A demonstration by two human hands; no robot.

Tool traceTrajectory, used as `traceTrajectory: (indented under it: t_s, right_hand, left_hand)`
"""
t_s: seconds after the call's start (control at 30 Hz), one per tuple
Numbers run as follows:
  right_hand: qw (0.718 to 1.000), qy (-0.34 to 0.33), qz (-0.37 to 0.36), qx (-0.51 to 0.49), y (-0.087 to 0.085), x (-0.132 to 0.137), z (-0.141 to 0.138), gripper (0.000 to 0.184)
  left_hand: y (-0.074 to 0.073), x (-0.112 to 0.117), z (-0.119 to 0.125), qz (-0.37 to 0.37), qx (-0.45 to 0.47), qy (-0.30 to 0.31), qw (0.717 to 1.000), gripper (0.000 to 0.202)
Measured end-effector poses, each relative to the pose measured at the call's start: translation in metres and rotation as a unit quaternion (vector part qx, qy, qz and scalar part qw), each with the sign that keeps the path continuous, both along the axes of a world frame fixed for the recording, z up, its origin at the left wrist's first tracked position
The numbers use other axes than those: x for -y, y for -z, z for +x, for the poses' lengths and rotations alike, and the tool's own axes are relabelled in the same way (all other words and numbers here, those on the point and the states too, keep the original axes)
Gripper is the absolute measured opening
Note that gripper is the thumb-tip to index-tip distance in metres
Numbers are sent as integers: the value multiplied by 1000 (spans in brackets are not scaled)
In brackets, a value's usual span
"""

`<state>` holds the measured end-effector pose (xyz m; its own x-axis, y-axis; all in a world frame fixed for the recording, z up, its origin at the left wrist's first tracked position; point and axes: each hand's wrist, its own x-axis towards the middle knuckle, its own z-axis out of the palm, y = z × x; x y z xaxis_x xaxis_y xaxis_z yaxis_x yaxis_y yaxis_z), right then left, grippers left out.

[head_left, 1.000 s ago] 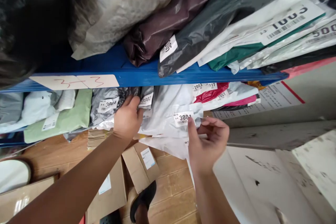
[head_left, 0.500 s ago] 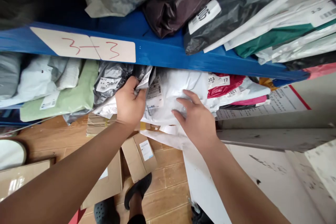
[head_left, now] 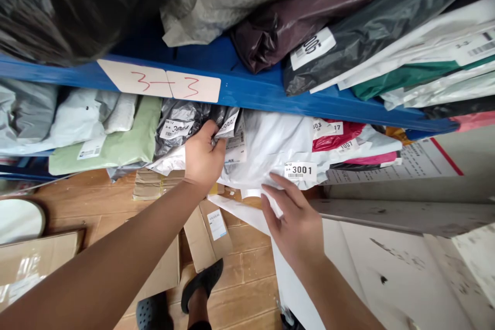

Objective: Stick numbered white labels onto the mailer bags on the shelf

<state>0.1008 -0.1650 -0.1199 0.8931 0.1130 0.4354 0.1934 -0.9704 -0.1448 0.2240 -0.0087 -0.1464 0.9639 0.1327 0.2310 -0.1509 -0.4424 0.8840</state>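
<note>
My left hand (head_left: 203,157) is closed round the edge of a grey plastic parcel bag (head_left: 222,121) with a white label, under the blue shelf beam (head_left: 255,93). My right hand (head_left: 296,221) lies lower with fingers stretched out, its fingertips on the bottom edge of a white parcel bag (head_left: 270,144) labelled 3001 (head_left: 300,170). A dark grey bag labelled 3004 (head_left: 178,121) sits just left of my left hand. A paper tag reading 3-3 (head_left: 162,82) is stuck on the beam.
Green and white bags (head_left: 104,144) fill the shelf's left part; red, pink and white bags (head_left: 348,139) its right. Dark, maroon and grey bags (head_left: 294,15) crowd the upper shelf. Cardboard boxes (head_left: 209,232) and my black shoes (head_left: 201,283) are on the wooden floor. A white wall (head_left: 406,268) stands right.
My right hand slid down from the face of the white bag to its bottom edge, and the 3001 label shows again. My left hand keeps its grip on the grey bag.
</note>
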Motion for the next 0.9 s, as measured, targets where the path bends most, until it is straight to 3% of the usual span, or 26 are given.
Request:
traceTrajectory:
  t_s: [0.2,0.3,0.43,0.5,0.57,0.67,0.77,0.9]
  right_hand:
    - [997,9,38,-65,15,8,-35,13]
    - [994,25,81,-72,18,8,-40,13]
    - [986,28,131,-101,16,-5,-38,13]
    - [981,18,153,-118,14,-15,-35,15]
    - [979,4,166,-121,12,-24,-32,17]
    - [976,-12,180,-122,10,-35,-27,18]
    - [970,-12,203,-136,5,-41,-19,19]
    - [963,19,222,-151,-3,-46,1,23]
  left_hand:
    - [-1,0,1,29,4,9,1000,8]
    - [4,1,-1,87,24,86,992,5]
    - [16,-2,-11,226,126,261,930,20]
    - [22,-6,-19,290,159,286,899,33]
    - [26,-10,-27,324,173,264,892,40]
    - [29,-15,-35,328,166,201,908,39]
    - [27,-19,-37,277,125,151,941,37]
    - [20,-21,-34,206,100,135,964,35]
